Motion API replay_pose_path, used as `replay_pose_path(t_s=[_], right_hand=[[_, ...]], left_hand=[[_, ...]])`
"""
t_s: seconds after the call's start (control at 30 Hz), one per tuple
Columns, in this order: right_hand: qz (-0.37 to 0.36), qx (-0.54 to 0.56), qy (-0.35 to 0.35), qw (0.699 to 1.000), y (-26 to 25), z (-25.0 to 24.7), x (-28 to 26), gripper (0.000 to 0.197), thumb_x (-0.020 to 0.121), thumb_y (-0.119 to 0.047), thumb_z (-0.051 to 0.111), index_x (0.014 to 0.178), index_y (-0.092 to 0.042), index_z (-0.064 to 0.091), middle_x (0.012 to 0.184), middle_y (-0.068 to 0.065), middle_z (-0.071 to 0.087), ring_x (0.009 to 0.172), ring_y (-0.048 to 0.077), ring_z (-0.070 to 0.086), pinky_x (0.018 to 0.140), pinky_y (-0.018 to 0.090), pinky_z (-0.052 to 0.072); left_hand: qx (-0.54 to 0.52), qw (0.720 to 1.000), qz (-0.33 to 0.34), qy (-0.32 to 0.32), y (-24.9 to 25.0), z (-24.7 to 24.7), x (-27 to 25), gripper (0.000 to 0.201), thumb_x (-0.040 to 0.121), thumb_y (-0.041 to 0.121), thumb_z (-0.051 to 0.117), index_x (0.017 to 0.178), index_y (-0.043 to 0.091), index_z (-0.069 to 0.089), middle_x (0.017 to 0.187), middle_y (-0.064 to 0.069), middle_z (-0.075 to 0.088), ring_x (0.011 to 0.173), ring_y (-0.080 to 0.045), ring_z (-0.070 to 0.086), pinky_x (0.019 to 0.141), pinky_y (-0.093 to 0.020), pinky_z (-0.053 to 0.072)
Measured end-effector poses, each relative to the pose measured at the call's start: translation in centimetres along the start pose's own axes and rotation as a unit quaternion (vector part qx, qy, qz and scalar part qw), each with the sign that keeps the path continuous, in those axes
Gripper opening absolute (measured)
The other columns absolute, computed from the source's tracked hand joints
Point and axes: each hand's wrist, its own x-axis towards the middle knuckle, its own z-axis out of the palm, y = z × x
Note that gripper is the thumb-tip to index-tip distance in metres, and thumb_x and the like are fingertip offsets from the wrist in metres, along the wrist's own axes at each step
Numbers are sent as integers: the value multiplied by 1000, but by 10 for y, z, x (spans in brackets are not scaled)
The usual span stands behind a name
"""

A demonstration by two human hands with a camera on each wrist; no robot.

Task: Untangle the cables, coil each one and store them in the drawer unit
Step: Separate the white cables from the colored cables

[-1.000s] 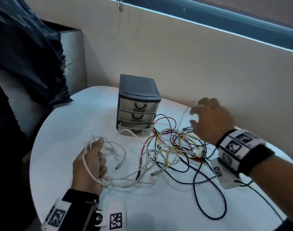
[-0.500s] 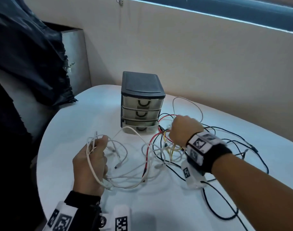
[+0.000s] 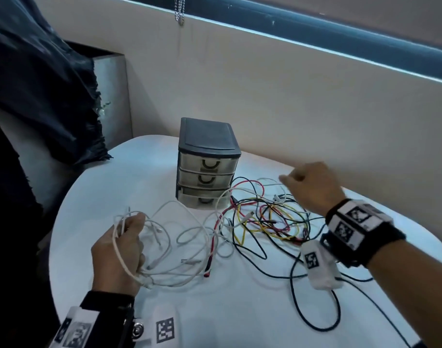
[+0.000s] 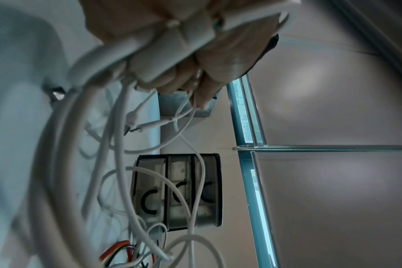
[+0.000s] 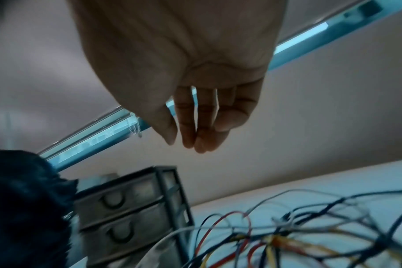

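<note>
A small dark drawer unit (image 3: 207,167) with three translucent drawers stands at the back of the white round table (image 3: 109,187); its bottom drawer sits slightly out. My left hand (image 3: 119,252) grips a bundle of white cable loops (image 3: 164,247), which also show in the left wrist view, white cables (image 4: 117,127) hanging from my fingers (image 4: 172,76) before the drawer unit (image 4: 179,190). A tangle of red, yellow, black and white cables (image 3: 265,219) lies right of the unit. My right hand (image 3: 308,184) hovers over it with loose fingers (image 5: 188,134), holding nothing.
Dark cloth (image 3: 39,84) hangs at the left beside a metal box (image 3: 114,96). A beige wall (image 3: 290,109) runs close behind the table, with a bead chain (image 3: 179,11) hanging above. A black cable loop (image 3: 315,310) trails toward the near right edge.
My right hand has left the middle of the tangle and moved up and to the right, its fingers now loose. My left hand keeps its hold on the white loops.
</note>
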Motion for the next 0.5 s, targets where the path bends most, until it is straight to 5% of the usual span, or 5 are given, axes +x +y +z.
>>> replay_pose_path(t_s=[0.17, 0.27, 0.33, 0.43, 0.5], right_hand=[[-90, 47, -35, 994, -38, 62, 4, 17, 87, -24, 64, 74, -20, 75, 77, -4, 73, 76, 18, 66, 74, 28, 52], [-50, -2, -99, 994, -59, 96, 8, 35, 84, -43, 62, 59, -18, 58, 65, -1, 61, 73, 26, 63, 66, 31, 50], [-20, -62, -137, 988, -66, 115, 8, 37, 80, -54, 62, 69, -18, 58, 72, -1, 61, 77, 27, 61, 64, 29, 44], [-33, -156, -139, 977, -72, 134, 1, 28, 84, -40, 61, 97, -15, 61, 104, 7, 68, 97, 30, 65, 70, 30, 44], [-1, -132, -107, 985, -70, 130, 4, 18, 84, -30, 59, 87, -12, 59, 96, 11, 67, 90, 32, 64, 69, 30, 44]], left_hand=[[5, 1000, 14, -8, -3, 1, -2, 22, 92, 17, 68, 71, 18, 59, 40, 9, 25, 31, -7, 19, 35, -11, 19], [7, 1000, 18, -13, -2, 1, 1, 20, 91, 17, 68, 72, 19, 63, 41, 8, 24, 31, -7, 18, 35, -12, 19], [4, 1000, 17, -18, -3, 1, 2, 18, 91, 17, 68, 73, 18, 65, 41, 8, 23, 32, -7, 18, 35, -12, 19], [1, 1000, 15, -25, -4, 0, 2, 19, 91, 18, 68, 72, 19, 65, 43, 8, 21, 33, -7, 16, 35, -13, 17], [8, 999, 18, -28, -4, -2, 3, 22, 90, 18, 69, 68, 19, 65, 44, 7, 20, 34, -8, 16, 36, -13, 17]])
